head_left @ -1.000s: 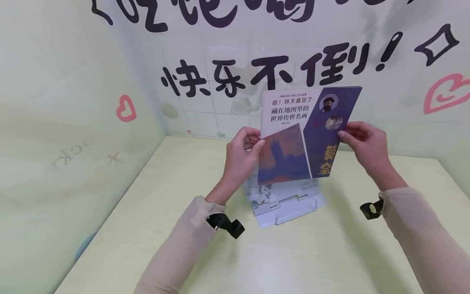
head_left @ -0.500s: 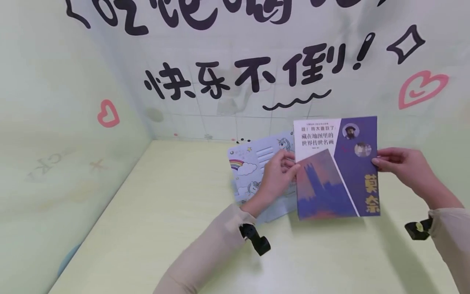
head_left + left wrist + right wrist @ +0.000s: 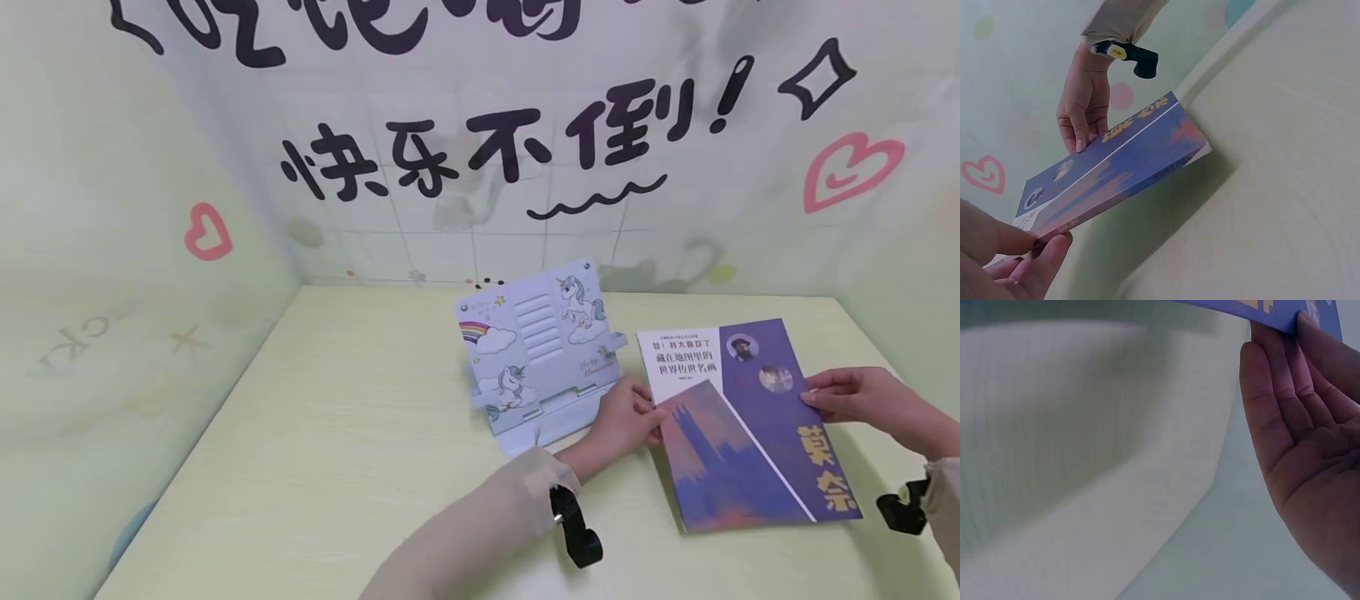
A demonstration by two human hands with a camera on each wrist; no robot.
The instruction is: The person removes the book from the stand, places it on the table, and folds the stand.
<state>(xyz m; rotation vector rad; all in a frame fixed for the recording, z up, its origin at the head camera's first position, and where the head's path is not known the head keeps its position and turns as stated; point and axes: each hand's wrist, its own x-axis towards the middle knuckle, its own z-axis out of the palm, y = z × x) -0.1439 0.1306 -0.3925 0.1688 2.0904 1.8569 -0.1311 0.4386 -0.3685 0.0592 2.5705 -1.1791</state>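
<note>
A thin purple and white book [image 3: 757, 442] with a painting on its cover is held by both hands at the right of the head view. My left hand [image 3: 626, 417] pinches its left edge, the spine side, between thumb and fingers. At the opposite edge my right hand [image 3: 862, 396] grips it, thumb on the cover and fingers underneath. In the left wrist view the book [image 3: 1116, 162] hangs tilted above the table, its shadow below. A pale blue book stand [image 3: 540, 333] with unicorns and a rainbow stands left of the book, its lower right corner partly behind my left hand.
The pale wooden-look table [image 3: 322, 433] stretches around the stand. Behind it rises a wall sheet [image 3: 420, 250] with black lettering and pink hearts; another printed wall closes off the left side.
Both hands have carried the book from in front of the stand to the right and down toward the table. The stand, mostly covered before, now shows almost whole.
</note>
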